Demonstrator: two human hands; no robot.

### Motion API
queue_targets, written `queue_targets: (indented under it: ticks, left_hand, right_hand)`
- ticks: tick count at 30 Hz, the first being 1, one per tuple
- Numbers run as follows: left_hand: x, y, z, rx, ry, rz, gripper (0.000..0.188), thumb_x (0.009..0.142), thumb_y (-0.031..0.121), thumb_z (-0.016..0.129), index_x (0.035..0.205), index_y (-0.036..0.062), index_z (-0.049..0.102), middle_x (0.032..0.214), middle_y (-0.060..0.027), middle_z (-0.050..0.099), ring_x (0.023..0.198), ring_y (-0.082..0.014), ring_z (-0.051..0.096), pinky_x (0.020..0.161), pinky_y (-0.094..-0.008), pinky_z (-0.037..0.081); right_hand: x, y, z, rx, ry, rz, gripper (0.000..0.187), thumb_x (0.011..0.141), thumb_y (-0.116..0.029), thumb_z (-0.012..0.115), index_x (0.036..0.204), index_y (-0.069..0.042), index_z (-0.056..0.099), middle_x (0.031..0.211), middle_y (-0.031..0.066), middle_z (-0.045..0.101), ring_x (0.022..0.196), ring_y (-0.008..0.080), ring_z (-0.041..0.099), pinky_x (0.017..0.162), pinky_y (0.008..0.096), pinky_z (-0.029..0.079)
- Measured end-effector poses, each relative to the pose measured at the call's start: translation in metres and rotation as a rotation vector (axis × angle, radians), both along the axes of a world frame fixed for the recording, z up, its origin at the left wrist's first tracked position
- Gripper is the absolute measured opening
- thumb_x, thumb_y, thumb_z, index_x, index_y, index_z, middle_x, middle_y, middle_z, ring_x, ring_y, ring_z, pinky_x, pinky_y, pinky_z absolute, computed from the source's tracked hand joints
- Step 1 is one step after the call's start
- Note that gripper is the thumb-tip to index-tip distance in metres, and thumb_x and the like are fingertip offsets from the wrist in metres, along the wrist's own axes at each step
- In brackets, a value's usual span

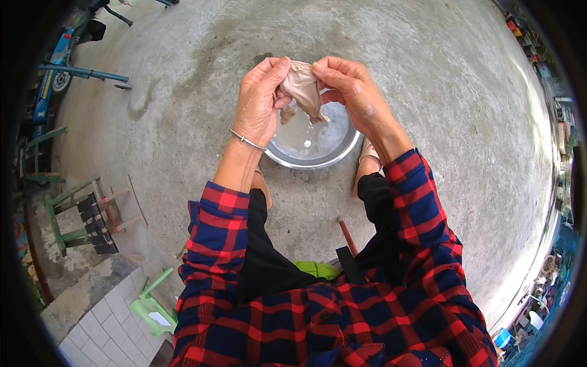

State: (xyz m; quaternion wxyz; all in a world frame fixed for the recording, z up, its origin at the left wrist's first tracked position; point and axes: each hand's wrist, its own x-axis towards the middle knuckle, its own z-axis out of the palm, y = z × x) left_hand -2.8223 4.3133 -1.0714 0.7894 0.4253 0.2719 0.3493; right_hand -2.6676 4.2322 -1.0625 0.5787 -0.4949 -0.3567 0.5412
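Between my two hands hangs a wet beige cloth (302, 85), possibly a small sock-like garment; its exact kind I cannot make out. My left hand (260, 98) pinches its upper left edge between thumb and fingers. On the opposite side, my right hand (348, 85) grips the upper right edge the same way. The lower ends of the cloth dangle over a round metal basin (312, 164) on the floor between my feet. Cloudy water with a little white foam shows inside the basin. A bangle (246, 140) circles my left wrist.
Concrete floor spreads all around. To the left stand a wooden folding stool (98, 217), a green plastic stool (154, 309) and a blue wheeled vehicle (52, 79). A reddish stick (347, 235) lies between my legs. Assorted items line the right edge.
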Motion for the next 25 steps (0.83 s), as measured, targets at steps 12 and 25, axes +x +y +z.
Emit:
queue_targets:
  ticks: [12,25]
  left_hand:
    - [-0.009,0.008,-0.011,-0.048,0.030,0.133,0.021,0.096,0.025,0.056,0.096,0.0039,0.055,0.078,-0.0010,0.054,0.061,-0.0051,0.043,0.047,-0.0189,0.031]
    - [-0.004,-0.007,-0.016,-0.227,0.094,-0.305,0.027,0.100,0.029,0.046,0.107,0.0042,0.055,0.096,-0.0051,0.063,0.082,-0.0104,0.060,0.050,-0.0217,0.035]
  right_hand:
    - [0.015,-0.002,-0.005,-0.122,-0.054,0.105,0.015,0.086,-0.026,0.064,0.084,-0.011,0.067,0.084,-0.0020,0.062,0.081,0.0102,0.055,0.072,0.0256,0.041]
    - [0.013,0.002,-0.009,-0.033,0.289,0.105,0.032,0.091,-0.029,0.063,0.100,0.001,0.064,0.096,0.0103,0.066,0.085,0.0144,0.064,0.082,0.0300,0.054]
